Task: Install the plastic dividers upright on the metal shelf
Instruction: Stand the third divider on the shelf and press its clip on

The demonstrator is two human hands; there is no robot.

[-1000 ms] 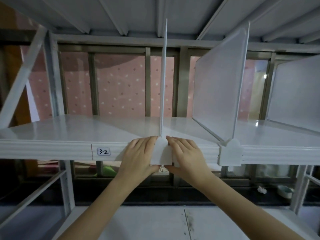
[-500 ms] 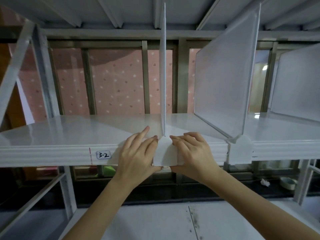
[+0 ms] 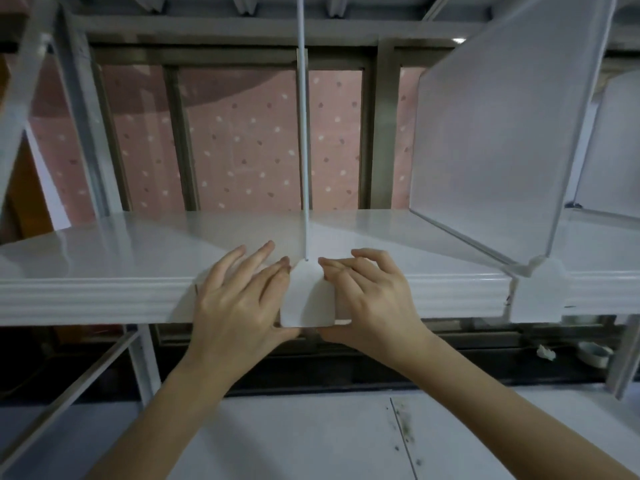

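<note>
Flanking a thin translucent plastic divider (image 3: 304, 150) standing upright at 12 o'clock on the white metal shelf (image 3: 104, 251), the left hand (image 3: 239, 299) and right hand (image 3: 370, 299) grasp its white front clip (image 3: 308, 299), thumbs underneath.

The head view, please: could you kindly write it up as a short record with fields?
Shelf: white metal shelf
Divider in work: thin translucent plastic divider, upright, edge-on; its white front clip over the shelf lip
Left hand: fingers on the shelf top, thumb under the clip
Right hand: fingers curled beside the clip, thumb under it
Installed: second translucent divider, upright, on the right
</note>
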